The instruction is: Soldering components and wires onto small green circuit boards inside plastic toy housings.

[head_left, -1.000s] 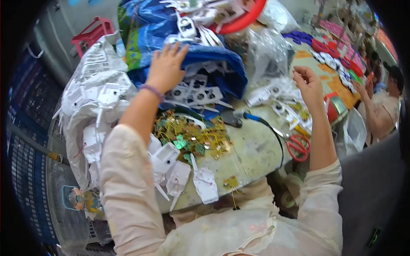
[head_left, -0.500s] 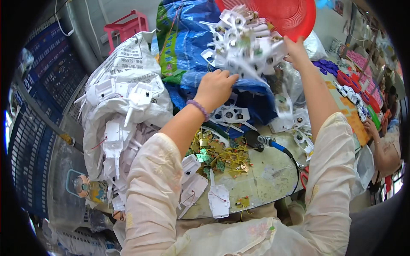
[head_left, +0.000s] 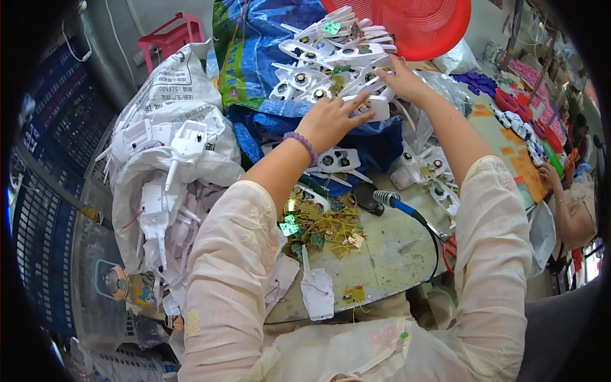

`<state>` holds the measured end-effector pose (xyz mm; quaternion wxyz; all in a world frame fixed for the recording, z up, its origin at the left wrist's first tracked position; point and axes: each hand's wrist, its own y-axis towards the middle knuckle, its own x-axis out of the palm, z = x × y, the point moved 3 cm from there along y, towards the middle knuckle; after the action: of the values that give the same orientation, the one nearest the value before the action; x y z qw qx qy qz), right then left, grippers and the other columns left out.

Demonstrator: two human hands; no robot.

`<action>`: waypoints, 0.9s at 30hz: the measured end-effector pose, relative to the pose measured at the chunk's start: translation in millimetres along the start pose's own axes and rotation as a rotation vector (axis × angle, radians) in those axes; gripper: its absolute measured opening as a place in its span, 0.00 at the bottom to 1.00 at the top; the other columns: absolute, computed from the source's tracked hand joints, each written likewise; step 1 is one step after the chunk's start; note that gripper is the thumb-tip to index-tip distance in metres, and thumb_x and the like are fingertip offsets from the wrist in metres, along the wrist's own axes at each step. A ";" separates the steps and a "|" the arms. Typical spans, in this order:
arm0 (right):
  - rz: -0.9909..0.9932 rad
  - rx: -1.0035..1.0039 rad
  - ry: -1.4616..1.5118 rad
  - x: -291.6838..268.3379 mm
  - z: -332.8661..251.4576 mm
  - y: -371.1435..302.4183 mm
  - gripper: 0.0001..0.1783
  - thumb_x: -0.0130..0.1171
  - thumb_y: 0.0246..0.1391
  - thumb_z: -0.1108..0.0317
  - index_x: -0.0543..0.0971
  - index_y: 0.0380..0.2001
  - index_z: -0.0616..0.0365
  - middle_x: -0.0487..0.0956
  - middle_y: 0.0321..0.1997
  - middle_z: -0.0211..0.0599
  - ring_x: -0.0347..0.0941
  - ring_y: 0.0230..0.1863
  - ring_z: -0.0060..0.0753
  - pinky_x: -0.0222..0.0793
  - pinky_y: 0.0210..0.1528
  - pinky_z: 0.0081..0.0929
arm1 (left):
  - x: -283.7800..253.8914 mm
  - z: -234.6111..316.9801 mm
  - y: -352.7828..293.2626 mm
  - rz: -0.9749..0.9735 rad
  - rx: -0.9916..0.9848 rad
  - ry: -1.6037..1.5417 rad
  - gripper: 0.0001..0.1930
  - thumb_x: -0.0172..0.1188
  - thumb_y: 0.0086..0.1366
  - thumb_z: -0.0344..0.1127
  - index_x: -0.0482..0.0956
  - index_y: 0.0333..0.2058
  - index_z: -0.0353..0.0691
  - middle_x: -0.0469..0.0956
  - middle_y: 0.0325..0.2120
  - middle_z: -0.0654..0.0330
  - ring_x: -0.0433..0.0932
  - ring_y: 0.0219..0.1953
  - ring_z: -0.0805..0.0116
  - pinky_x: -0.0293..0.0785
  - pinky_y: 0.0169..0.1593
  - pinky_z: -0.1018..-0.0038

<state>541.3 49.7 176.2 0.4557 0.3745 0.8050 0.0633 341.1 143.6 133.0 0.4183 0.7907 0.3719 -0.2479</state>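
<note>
A heap of white plastic housings (head_left: 305,54), some with round metal-ringed parts and small green circuit boards in them, lies on the blue woven bag (head_left: 251,38). My left hand (head_left: 331,121), a purple bead bracelet at its wrist, rests at the heap's near edge with fingers spread over a white housing (head_left: 377,109). At the heap's right side my right hand (head_left: 405,83) touches the housings with its fingers apart. Behind the heap stands a red plastic basin (head_left: 439,32), touched by neither hand.
Left stands a white sack (head_left: 184,83) overflowing with white housings. On the table lie wired circuit boards (head_left: 328,223), a soldering iron (head_left: 407,209), red-handled scissors (head_left: 449,251) and a single white housing (head_left: 317,293). Another person's hand (head_left: 548,173) is at far right.
The housings that were a blurred, tumbling mass now lie settled on the blue bag. My right hand has left the red basin's rim and come down to the heap; my left fingers have spread.
</note>
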 end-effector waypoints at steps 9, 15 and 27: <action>-0.310 -0.007 -0.243 5.7 14.8 -45.0 0.49 0.62 0.49 0.46 0.52 0.65 0.60 0.37 0.70 0.66 0.32 0.72 0.56 0.36 0.70 0.40 | 9.7 2.8 -13.7 -0.199 -0.063 -0.049 0.32 0.54 0.54 0.29 0.64 0.59 0.58 0.63 0.60 0.59 0.74 0.45 0.64 0.73 0.42 0.69; -0.116 -0.076 -0.217 -1.6 4.2 -53.4 0.45 0.67 0.44 0.49 0.62 0.59 0.66 0.61 0.62 0.58 0.57 0.64 0.53 0.54 0.64 0.37 | -1.2 9.7 -18.7 -0.072 -0.095 -0.181 0.28 0.55 0.54 0.29 0.69 0.55 0.55 0.67 0.55 0.56 0.74 0.44 0.60 0.72 0.44 0.67; -0.391 -0.144 -0.335 17.8 3.3 -81.7 0.37 0.70 0.40 0.57 0.69 0.52 0.60 0.61 0.60 0.54 0.64 0.58 0.53 0.61 0.59 0.36 | 16.1 23.4 -58.8 -0.361 -0.073 -0.329 0.07 0.56 0.52 0.29 0.79 0.31 0.43 0.76 0.32 0.59 0.79 0.34 0.58 0.76 0.37 0.64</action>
<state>494.0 2.5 125.8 0.6115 0.1835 0.7690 -0.0316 302.2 151.9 81.3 0.4506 0.6447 0.4427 -0.4304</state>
